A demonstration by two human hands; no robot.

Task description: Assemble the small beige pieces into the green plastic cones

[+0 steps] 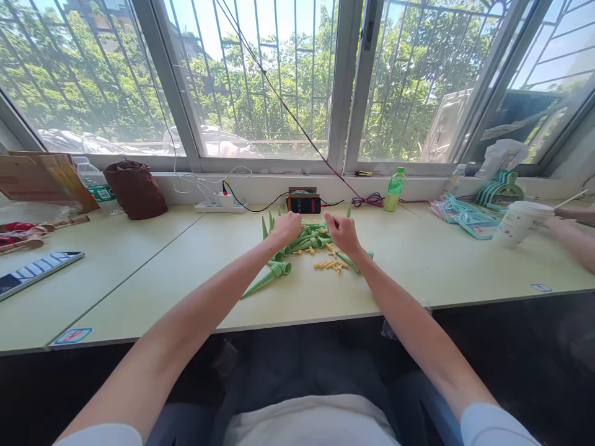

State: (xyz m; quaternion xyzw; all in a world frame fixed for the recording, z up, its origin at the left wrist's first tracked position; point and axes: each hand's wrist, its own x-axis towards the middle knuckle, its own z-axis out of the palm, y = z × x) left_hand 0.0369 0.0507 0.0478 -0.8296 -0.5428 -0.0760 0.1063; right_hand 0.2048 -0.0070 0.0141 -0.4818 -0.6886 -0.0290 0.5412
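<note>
My left hand is closed over the left side of a pile of green cone-shaped plastic pieces. Several pointed green tips stick up just left of it. My right hand is a fist at the pile's right side, thumb uppermost. One green tip rises behind that fist; whether it is held I cannot tell. The fingers of both hands hide whatever is in them. Small yellow pegs lie on the table between my forearms. A single green cone lies nearer to me, below my left wrist.
A phone leans on a small box behind the pile. Along the window stand a power strip, a brown bag and a green drink bottle. A white cup stands at right, near another person's arm.
</note>
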